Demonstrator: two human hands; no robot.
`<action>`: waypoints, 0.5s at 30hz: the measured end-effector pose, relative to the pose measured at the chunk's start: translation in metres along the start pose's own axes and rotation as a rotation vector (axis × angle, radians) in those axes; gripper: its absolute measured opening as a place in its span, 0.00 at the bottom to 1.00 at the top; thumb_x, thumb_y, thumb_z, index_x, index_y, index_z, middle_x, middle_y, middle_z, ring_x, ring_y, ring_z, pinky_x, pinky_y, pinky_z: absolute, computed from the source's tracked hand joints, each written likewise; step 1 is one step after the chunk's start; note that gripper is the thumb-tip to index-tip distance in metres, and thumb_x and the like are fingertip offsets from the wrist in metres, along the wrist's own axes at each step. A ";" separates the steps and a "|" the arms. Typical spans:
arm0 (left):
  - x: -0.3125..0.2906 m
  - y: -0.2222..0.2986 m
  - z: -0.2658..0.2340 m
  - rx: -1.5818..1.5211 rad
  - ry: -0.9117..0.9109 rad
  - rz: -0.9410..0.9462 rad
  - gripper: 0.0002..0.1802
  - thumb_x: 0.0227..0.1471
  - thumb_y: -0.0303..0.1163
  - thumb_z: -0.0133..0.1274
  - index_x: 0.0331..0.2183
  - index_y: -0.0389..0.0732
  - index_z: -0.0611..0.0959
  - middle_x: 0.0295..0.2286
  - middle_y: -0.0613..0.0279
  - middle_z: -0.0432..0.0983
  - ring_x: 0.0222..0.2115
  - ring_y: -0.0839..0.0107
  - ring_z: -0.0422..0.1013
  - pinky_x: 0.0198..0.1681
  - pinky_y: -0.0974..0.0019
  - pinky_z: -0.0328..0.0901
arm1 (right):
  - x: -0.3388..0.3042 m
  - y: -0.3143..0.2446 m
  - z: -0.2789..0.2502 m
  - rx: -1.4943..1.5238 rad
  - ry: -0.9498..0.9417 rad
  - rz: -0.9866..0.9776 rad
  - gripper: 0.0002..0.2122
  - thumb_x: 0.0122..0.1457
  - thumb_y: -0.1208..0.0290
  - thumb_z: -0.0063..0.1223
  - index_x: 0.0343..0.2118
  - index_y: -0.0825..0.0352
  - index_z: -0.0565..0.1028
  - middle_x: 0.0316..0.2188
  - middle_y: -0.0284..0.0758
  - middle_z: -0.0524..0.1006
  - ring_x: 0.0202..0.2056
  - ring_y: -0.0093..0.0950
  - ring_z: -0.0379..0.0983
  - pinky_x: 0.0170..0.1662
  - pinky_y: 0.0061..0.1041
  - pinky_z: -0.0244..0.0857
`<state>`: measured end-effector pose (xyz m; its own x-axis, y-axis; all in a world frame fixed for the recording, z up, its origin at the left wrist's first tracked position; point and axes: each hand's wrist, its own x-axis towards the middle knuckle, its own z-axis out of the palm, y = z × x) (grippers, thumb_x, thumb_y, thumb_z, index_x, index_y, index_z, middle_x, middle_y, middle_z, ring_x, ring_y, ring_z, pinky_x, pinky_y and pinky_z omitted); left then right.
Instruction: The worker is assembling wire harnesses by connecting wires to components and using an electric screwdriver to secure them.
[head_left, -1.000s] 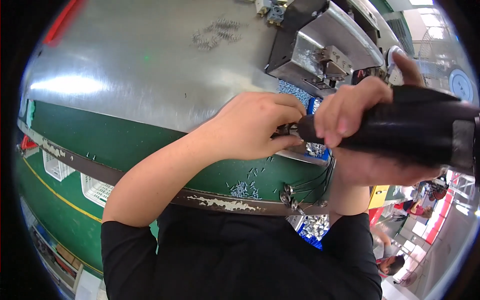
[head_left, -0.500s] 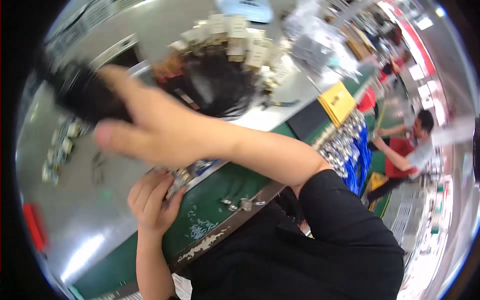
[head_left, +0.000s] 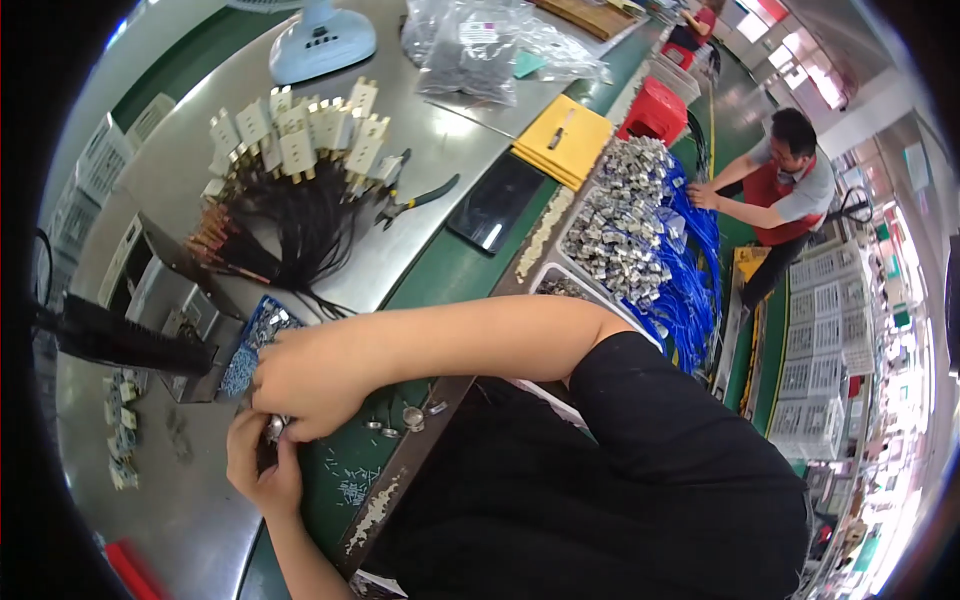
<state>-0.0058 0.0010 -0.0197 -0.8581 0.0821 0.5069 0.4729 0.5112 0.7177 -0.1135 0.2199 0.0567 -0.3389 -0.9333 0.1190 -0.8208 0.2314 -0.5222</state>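
My left hand (head_left: 262, 465) is closed around a small shiny metal part (head_left: 277, 428), held just above the bench. From the right, my right hand (head_left: 318, 378) comes over it with curled fingers on the same part; its fingertips are partly hidden. Beside them lies a blue tray (head_left: 262, 335) of small screws or pins. A long black tool (head_left: 135, 338), its kind unclear, stands out over the bench left of my right hand, untouched. Several round metal pieces (head_left: 413, 417) and loose screws or pins (head_left: 355, 485) rest on the green mat near me.
Black cables with white connectors (head_left: 297, 150) lie in a bundle beyond my hands, beside pliers (head_left: 420, 200). A phone (head_left: 497, 203), yellow pad (head_left: 565, 140) and metal connectors on blue cables (head_left: 620, 225) are to the right. Another person (head_left: 790, 180) works there.
My right hand has moved from the black tool down to the part in my left hand, letting the tool go. My view has shifted, showing more of the cable bundle.
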 end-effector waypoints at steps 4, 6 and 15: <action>-0.020 -0.013 -0.001 0.121 0.159 -0.134 0.17 0.56 0.23 0.65 0.47 0.30 0.83 0.42 0.54 0.82 0.44 0.65 0.77 0.54 0.63 0.69 | 0.003 0.003 0.015 -0.107 0.102 -0.010 0.13 0.55 0.64 0.63 0.38 0.69 0.83 0.37 0.44 0.82 0.45 0.45 0.79 0.47 0.43 0.73; -0.022 -0.018 -0.001 0.116 0.244 -0.148 0.17 0.57 0.24 0.66 0.47 0.30 0.83 0.43 0.52 0.83 0.44 0.64 0.77 0.54 0.63 0.69 | 0.007 0.005 0.020 -0.132 0.221 -0.046 0.12 0.50 0.66 0.66 0.35 0.68 0.82 0.36 0.42 0.82 0.43 0.43 0.80 0.46 0.41 0.74; -0.013 -0.007 -0.005 0.109 0.249 -0.216 0.20 0.59 0.24 0.65 0.51 0.29 0.79 0.46 0.51 0.81 0.47 0.63 0.76 0.55 0.61 0.69 | 0.006 -0.003 0.033 -0.316 0.449 -0.043 0.10 0.51 0.66 0.65 0.32 0.66 0.81 0.35 0.37 0.81 0.42 0.37 0.80 0.41 0.36 0.75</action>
<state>0.0026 -0.0076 -0.0291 -0.8545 -0.2424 0.4595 0.2499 0.5836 0.7726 -0.0981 0.2043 0.0308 -0.4085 -0.7505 0.5195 -0.9127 0.3316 -0.2386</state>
